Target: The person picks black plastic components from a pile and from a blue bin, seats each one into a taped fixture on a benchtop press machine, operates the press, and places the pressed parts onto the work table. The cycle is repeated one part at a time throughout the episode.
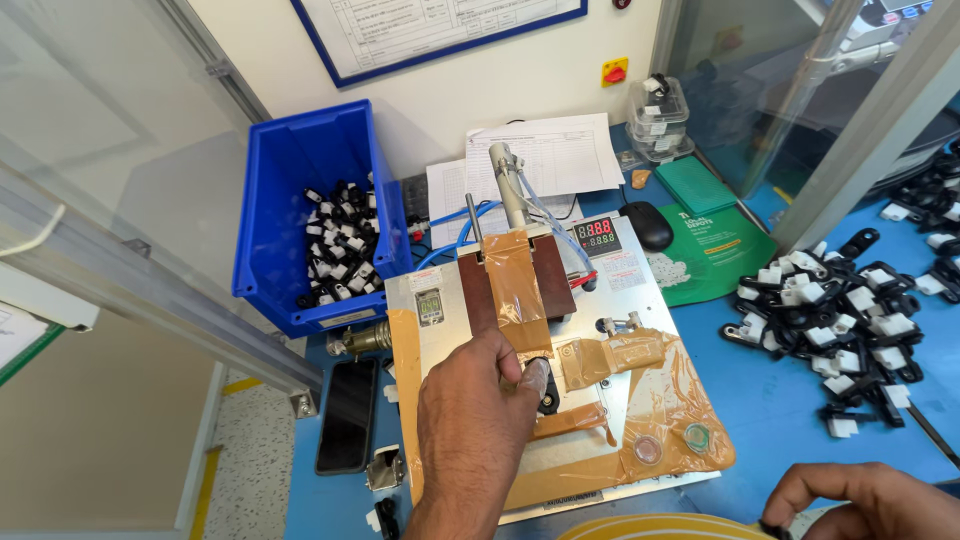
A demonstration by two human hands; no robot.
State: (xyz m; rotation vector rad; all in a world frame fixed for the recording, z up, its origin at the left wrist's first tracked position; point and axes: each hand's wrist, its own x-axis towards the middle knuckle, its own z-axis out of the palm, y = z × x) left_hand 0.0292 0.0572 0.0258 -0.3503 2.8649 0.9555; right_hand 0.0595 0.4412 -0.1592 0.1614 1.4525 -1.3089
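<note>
Two hands work over a blue bench (790,410). Its biggest load is a metal press (530,400) patched with brown tape, beside a blue bin (290,200) of small clips. The left hand (475,425) pinches a small black part (548,392) against the press. The right hand (860,500) curls its fingers over another black part (772,527) at the bench's near edge.

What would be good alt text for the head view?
A left hand sets a small black part on a taped metal press; the right hand rests at the lower edge. A blue bin and a pile of clips flank the press.
</note>
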